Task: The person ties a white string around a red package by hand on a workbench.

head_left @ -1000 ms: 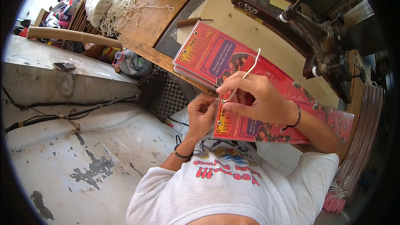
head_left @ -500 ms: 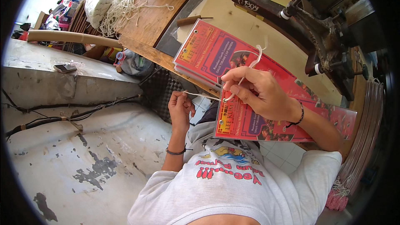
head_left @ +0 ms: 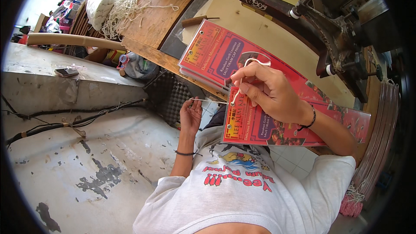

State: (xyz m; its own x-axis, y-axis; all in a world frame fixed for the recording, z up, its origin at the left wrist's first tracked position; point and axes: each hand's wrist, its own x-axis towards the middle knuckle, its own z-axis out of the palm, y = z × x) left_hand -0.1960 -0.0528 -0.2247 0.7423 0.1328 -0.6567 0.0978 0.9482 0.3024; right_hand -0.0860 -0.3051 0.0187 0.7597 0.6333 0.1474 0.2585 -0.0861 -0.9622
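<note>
A long red laminated card (head_left: pixel 245 132) lies tilted across my lap and the table edge, with a white cord (head_left: pixel 209 100) running through the hole in its corner. My left hand (head_left: pixel 190 113) pinches one end of that cord left of the card, holding it nearly straight. Over the card, my right hand (head_left: pixel 271 91) is closed on the other stretch of cord, pinched between thumb and fingers; a loop of it stands up above the knuckles. Just beyond lies a stack of matching red cards (head_left: pixel 197 56) with corner holes, partly covered by my right hand.
A wooden-handled awl (head_left: pixel 193 21) lies past the stack, beside a cream board (head_left: pixel 236 13). Tangled white cord (head_left: pixel 125 11) hangs over the wooden table at far left. A dark metal clamp-like machine (head_left: pixel 338 34) stands right. Bundled corded cards (head_left: pixel 381 134) hang at the right edge.
The cord's free part above my right hand has drawn down into a smaller loop over the knuckles. My left hand has shifted slightly rightward and turned, still holding its end.
</note>
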